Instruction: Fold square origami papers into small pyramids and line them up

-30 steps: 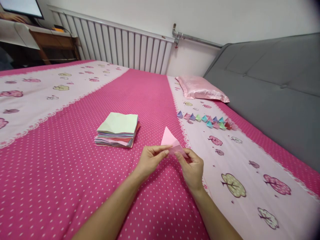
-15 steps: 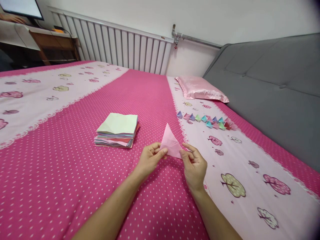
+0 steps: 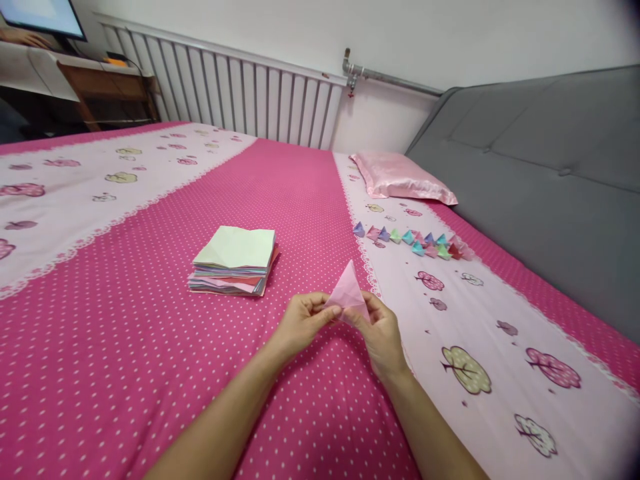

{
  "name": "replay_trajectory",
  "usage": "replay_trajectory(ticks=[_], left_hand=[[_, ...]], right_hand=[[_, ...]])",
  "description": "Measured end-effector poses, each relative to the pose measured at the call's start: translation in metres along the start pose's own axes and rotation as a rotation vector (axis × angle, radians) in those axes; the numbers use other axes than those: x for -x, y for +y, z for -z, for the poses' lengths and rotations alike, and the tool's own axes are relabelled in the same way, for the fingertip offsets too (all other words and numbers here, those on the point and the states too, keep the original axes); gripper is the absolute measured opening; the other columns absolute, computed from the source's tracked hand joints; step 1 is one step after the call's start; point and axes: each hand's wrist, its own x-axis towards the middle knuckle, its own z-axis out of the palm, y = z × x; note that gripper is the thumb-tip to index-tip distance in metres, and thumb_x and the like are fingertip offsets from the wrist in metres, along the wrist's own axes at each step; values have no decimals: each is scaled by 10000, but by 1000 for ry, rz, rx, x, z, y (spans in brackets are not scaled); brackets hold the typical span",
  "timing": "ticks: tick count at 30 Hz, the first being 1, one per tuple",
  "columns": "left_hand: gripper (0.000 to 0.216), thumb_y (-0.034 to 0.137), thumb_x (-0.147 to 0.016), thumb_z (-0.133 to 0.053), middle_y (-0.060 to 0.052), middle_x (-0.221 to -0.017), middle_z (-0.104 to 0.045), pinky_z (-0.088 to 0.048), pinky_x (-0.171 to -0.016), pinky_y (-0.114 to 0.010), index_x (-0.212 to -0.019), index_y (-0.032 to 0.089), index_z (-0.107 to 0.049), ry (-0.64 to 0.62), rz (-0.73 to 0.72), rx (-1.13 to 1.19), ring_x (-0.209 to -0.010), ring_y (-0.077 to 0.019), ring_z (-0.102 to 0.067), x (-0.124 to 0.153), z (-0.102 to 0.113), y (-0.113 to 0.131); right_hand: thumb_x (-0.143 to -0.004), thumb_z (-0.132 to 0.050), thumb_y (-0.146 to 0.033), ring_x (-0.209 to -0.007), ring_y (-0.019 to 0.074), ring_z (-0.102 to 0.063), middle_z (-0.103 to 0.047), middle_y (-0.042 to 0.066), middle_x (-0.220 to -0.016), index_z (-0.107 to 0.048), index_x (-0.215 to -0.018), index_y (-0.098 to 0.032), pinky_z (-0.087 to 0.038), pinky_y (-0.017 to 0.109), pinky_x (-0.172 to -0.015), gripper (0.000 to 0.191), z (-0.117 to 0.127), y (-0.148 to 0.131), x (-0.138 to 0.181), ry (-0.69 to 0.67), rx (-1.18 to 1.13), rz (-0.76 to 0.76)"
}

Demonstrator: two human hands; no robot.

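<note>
A pink folded paper triangle (image 3: 347, 289) stands point up between my two hands, just above the pink dotted bedspread (image 3: 150, 347). My left hand (image 3: 299, 323) pinches its lower left corner with thumb and forefinger. My right hand (image 3: 379, 332) pinches the lower right corner, fingers curled. A stack of coloured square paper (image 3: 235, 260), pale green sheet on top, lies to the left and beyond my hands. A row of several small folded paper pieces (image 3: 414, 242) in purple, pink, green, blue and red lies on the pale strip of the sheet to the right.
A pink satin pillow (image 3: 400, 177) lies at the far right near the grey padded headboard (image 3: 540, 173). A white radiator (image 3: 230, 87) lines the far wall. A wooden desk (image 3: 107, 87) with a screen (image 3: 43, 15) stands at the far left.
The pink paper has turned from lying slanted to standing as an upright triangle. Both hands have closed in nearer to each other on its lower corners.
</note>
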Motion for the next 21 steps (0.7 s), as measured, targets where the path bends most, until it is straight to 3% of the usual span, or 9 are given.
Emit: replay_trajectory(ticks=[3, 9, 16, 21], left_hand=[[279, 357, -665, -686, -62, -695, -664, -416, -592, -230, -764, 96, -672, -27, 7, -30, -600, -116, -569, 0, 1, -2], [295, 372, -597, -730, -29, -524, -613, -387, -481, -210, -599, 102, -610, 83, 94, -72, -463, -93, -526, 1, 0, 0], [337, 415, -576, -730, -53, -537, -645, -431, -528, -227, -643, 94, -652, 100, 152, 3, -473, -106, -563, -4, 2, 0], [310, 389, -599, -724, -71, -569, -660, -439, -537, -230, -656, 94, -648, 95, 166, 18, -511, -125, -594, -5, 2, -3]], right_hand=[[-693, -667, -340, -623, 145, -573, -644, 7, -680, -643, -759, -151, -474, 268, -607, 201, 2, 1, 1, 17, 96, 22], [-689, -667, -337, -488, 87, -438, -526, -44, -516, -619, -613, -143, -368, 210, -487, 214, 3, 0, 3, 128, 244, 98], [-743, -594, -380, -504, 99, -443, -531, -21, -536, -643, -633, -135, -386, 217, -486, 272, 3, -1, 2, 178, 331, 110], [-733, -593, -418, -423, 77, -358, -418, -54, -462, -626, -635, -141, -346, 196, -385, 295, 4, 0, 2, 213, 354, 62]])
